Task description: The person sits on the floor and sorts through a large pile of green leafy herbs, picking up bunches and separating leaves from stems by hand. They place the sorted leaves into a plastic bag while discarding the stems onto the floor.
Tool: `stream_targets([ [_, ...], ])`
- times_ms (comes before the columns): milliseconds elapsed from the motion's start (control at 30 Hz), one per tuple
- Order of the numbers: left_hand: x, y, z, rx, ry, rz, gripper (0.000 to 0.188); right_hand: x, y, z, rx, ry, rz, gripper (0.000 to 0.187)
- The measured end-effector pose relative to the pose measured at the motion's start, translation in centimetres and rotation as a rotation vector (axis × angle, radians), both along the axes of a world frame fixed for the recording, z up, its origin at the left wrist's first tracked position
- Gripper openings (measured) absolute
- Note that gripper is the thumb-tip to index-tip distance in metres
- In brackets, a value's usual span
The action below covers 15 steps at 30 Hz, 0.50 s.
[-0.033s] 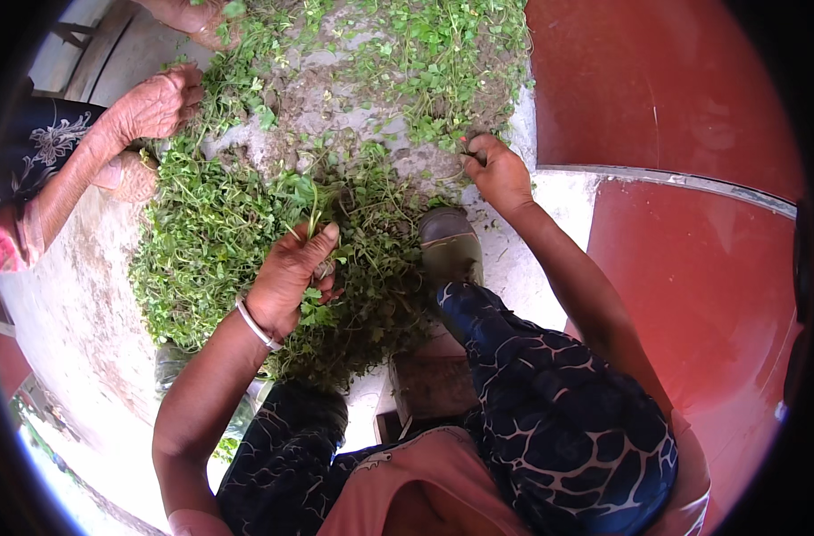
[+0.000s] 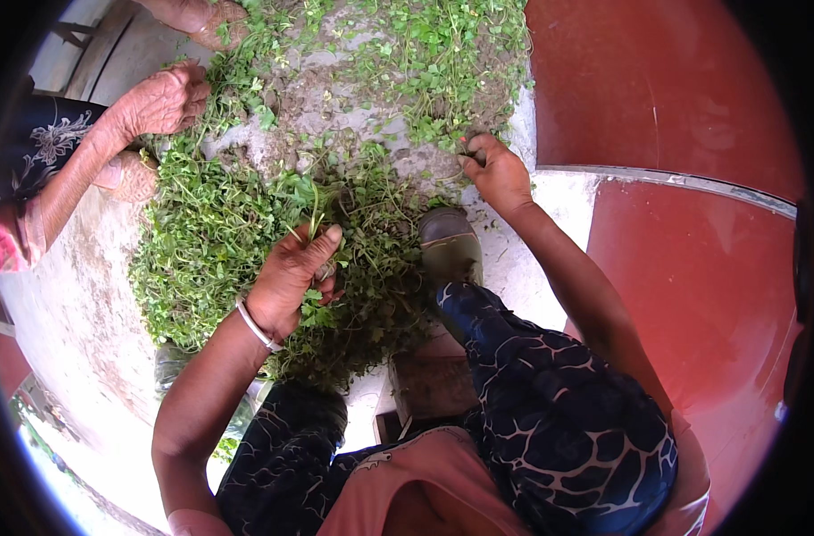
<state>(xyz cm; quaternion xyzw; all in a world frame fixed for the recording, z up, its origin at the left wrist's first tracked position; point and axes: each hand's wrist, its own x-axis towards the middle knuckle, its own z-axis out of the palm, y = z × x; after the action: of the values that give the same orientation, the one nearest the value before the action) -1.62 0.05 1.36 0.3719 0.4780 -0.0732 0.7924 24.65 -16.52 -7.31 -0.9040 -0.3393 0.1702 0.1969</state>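
Left grip [image 2: 289, 270] pinches slender green stems [image 2: 317, 220] over a tangled, leafy heap [image 2: 206, 237]; right grip [image 2: 502, 179] curls beside crumbly soil [image 2: 425, 168], whether closed I cannot tell.

Plants [image 2: 215, 237]: on floor [image 2: 85, 277], left of and beyond boot [image 2: 450, 246]
Panels [image 2: 666, 98]: right of boot
Co-worker [image 2: 72, 170]: left of plants

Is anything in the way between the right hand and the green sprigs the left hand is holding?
Nothing visible blocks the straight way from the right hand to the green sprigs in the left hand. The boot stands close by, nearer the body.
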Motion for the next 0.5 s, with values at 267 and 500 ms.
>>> stream_targets([
  [267, 0.3, -0.6, 0.9, -0.076, -0.131, -0.155, 0.020, 0.5, -0.2, 1.3, 0.224, 0.517, -0.077, 0.010],
  [500, 1.1, -2.0, 1.0, -0.102, -0.112, -0.084, 0.023, -5.3, 0.8, 8.5, 0.453, 1.115, -0.142, 0.005],
])
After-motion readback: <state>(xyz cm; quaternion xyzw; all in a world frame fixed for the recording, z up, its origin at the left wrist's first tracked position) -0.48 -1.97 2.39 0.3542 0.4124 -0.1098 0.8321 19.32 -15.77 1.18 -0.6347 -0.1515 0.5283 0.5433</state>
